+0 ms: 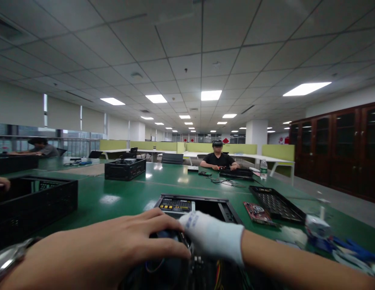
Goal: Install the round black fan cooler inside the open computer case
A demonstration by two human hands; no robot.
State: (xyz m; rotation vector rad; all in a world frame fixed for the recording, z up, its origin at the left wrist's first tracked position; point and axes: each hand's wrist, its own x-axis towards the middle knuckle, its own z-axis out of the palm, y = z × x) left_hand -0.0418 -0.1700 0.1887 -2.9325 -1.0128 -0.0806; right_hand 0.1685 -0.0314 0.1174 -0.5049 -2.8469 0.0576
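An open black computer case [232, 213] lies on the green table in front of me, a labelled power supply [175, 204] at its far left. My left hand [136, 237] is bare, with a watch at the wrist. Its thumb and fingers curve round a dark part inside the case that I cannot make out. Right beside it, my right hand [208, 233] wears a white glove and reaches in from the right. Its fingers bend down into the case, their tips mostly hidden, and what they grip is not visible. Coloured wires [218, 274] show below the hands.
A red circuit board with a fan [257, 212] and a black case panel [278, 203] lie to the right. Another black case [36, 205] stands left, a person's hand [1, 182] at it. Across the table sits a person [217, 159] near a water bottle [263, 169].
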